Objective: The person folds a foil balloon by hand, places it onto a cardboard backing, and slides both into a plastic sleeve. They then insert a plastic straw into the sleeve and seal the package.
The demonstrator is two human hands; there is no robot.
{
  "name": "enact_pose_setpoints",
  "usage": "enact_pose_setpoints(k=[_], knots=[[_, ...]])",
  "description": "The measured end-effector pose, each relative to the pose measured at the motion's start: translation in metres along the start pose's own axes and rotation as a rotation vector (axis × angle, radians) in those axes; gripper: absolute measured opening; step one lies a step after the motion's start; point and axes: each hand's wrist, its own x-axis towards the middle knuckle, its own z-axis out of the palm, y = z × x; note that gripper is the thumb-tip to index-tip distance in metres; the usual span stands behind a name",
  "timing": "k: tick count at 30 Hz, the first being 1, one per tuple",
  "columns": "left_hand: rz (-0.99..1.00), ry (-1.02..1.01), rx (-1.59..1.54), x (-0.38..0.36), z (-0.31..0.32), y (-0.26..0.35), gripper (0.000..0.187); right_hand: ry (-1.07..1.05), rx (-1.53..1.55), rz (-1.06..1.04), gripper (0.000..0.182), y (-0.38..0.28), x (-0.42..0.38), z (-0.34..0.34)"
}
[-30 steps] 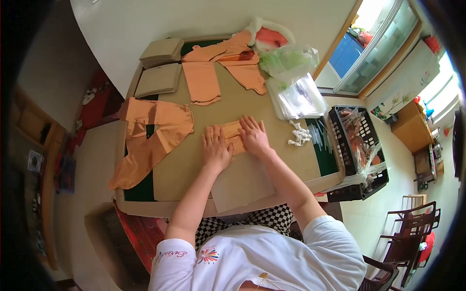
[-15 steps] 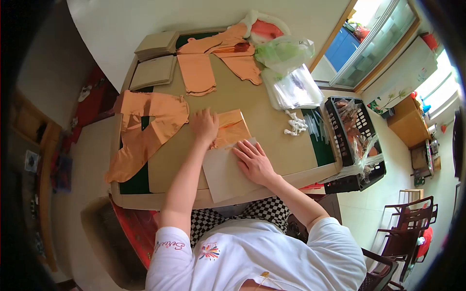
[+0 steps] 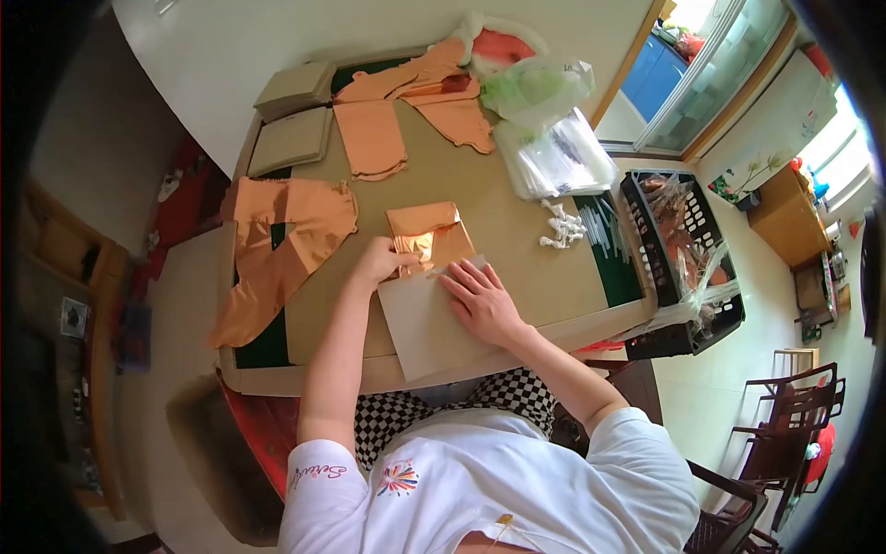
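A grey cardboard sheet (image 3: 427,325) lies at the table's near edge, and a folded shiny copper-coloured foil piece (image 3: 443,238) lies along its far end. My right hand (image 3: 482,303) rests flat on the sheet's upper right part, fingers spread. At the foil's lower left edge is my left hand (image 3: 384,262), its fingers drawn together on the foil's edge. Left of it spreads a large copper foil piece (image 3: 293,235) with a gap in its middle.
Cardboard stacks (image 3: 290,140) stand at the back left, near more foil pieces (image 3: 369,138). Clear plastic bags (image 3: 556,157), white clips (image 3: 561,225) and thin sticks (image 3: 604,231) lie right. A black crate (image 3: 678,263) stands beyond the table's right edge.
My left hand has moved down and slightly left, from beside the foil's upper left to its lower left edge. The foil's left part now lies more spread out. My right hand stays on the sheet.
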Motion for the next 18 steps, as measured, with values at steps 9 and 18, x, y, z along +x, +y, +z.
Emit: enact_pose_setpoints(k=[9, 18], knots=[[0.059, 0.126, -0.040, 0.029, -0.013, -0.018, 0.015, 0.078, -0.005, 0.028, 0.044, 0.003, 0.012, 0.010], [0.234, 0.071, 0.088, 0.024, -0.021, -0.028, 0.015, 0.090, -0.022, 0.042, 0.043, 0.001, 0.014, 0.017]])
